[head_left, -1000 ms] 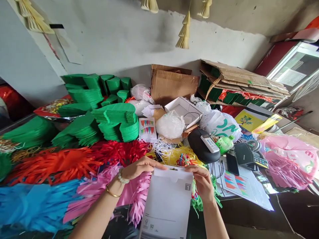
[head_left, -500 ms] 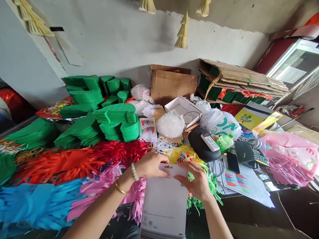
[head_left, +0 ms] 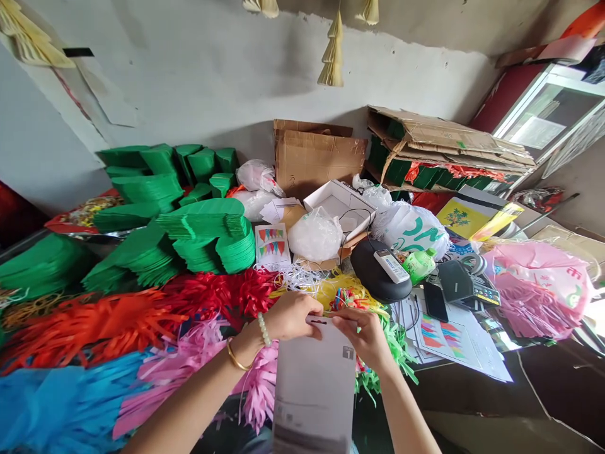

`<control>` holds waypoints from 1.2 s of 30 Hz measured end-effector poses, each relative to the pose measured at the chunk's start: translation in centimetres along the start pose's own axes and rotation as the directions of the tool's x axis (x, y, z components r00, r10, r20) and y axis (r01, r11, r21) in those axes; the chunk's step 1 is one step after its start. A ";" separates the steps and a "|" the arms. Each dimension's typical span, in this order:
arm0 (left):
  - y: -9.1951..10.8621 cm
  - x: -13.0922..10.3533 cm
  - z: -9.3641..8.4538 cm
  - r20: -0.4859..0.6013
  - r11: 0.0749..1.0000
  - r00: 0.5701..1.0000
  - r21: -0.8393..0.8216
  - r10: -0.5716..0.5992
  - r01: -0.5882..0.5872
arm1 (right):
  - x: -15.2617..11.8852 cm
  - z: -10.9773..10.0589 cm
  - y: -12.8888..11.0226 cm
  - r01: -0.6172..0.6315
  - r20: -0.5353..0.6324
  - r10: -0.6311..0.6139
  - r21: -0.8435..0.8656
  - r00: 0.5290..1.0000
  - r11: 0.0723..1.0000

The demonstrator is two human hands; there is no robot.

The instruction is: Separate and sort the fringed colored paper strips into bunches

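Observation:
A flat white card package [head_left: 312, 378] with a hang slot at its top and small print on its face hangs upright in front of me. My left hand [head_left: 295, 315] pinches its top edge left of the slot, thumb on the near face. On the other side of the slot, my right hand [head_left: 366, 334] grips the top edge between thumb and fingers. Behind my hands lie white strings [head_left: 300, 277] and yellow tissue strips [head_left: 333, 290]. Pink tassels [head_left: 259, 384] spread beside my left wrist, and green tassels [head_left: 394, 343] beside my right.
Stacks of green cut paper [head_left: 203, 221] fill the back left. Orange tassels [head_left: 94, 321] and blue tassels [head_left: 51, 397] lie at left. Toward the right are a black case [head_left: 373, 277], a phone [head_left: 435, 301], printed sheets [head_left: 458, 347] and a pink bag [head_left: 543, 271].
The package's top edge has tilted and a dark "1" mark now shows at its upper right. My right hand has shifted its fingers closer to the slot. The view has swung slightly right.

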State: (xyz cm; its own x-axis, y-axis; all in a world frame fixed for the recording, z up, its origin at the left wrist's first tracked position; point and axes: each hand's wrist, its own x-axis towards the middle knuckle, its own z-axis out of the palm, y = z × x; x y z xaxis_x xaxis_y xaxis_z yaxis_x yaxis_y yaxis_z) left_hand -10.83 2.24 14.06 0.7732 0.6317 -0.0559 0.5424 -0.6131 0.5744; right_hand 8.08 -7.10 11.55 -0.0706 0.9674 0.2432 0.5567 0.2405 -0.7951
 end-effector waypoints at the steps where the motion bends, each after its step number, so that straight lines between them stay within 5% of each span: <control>1: -0.2 0.3 0.1 0.028 0.999 1.000 -0.042 -0.011 0.012 | 0.1 0.0 0.2 -0.019 0.015 0.019 0.012 1.000 1.000; 6: -2.4 1.4 1.1 0.196 0.911 0.980 -0.401 -0.016 0.095 | 0.8 0.5 2.2 -0.020 -0.022 0.021 0.019 1.000 1.000; 13: -4.4 4.7 2.4 0.072 0.813 0.989 -0.563 -0.129 0.147 | 3.1 -1.5 5.2 -0.113 0.002 0.114 0.158 0.993 0.981; 17: -5.4 7.2 1.7 -0.013 0.707 0.982 -0.696 -0.186 0.125 | 5.4 -2.2 8.2 -0.181 -0.120 0.236 0.349 0.964 0.919; 22: -7.9 10.4 2.6 -0.052 0.606 0.940 -0.776 -0.338 0.175 | 11.5 -2.4 14.8 -0.261 -0.044 0.317 0.467 0.947 0.845; 26: -10.5 12.3 4.6 -0.112 0.624 0.866 -0.738 -0.488 0.256 | 18.7 -2.1 21.4 -0.296 -0.139 0.392 0.445 0.909 0.845; 30: -11.9 13.4 6.3 -0.220 0.637 0.851 -0.754 -0.476 0.161 | 23.2 -1.0 25.8 -0.330 -0.209 0.470 0.477 0.857 0.814; 33: -11.9 14.8 7.2 -0.178 0.640 0.888 -0.753 -0.424 0.154 | 22.1 -0.6 25.9 -0.323 -0.270 0.510 0.519 0.817 0.791; 36: -11.4 17.0 7.8 -0.141 0.654 0.914 -0.740 -0.381 0.159 | 18.2 -1.0 23.5 -0.304 -0.281 0.555 0.606 0.783 0.735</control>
State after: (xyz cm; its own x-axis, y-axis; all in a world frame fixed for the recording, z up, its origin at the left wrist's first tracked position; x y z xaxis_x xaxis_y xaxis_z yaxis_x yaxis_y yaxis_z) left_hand -1.29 16.29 0.21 0.4532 0.8778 -0.1551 0.2345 0.0505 0.9708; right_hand 20.64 16.11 -2.14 0.4861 0.8687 -0.0948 -0.0703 -0.0693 -0.9951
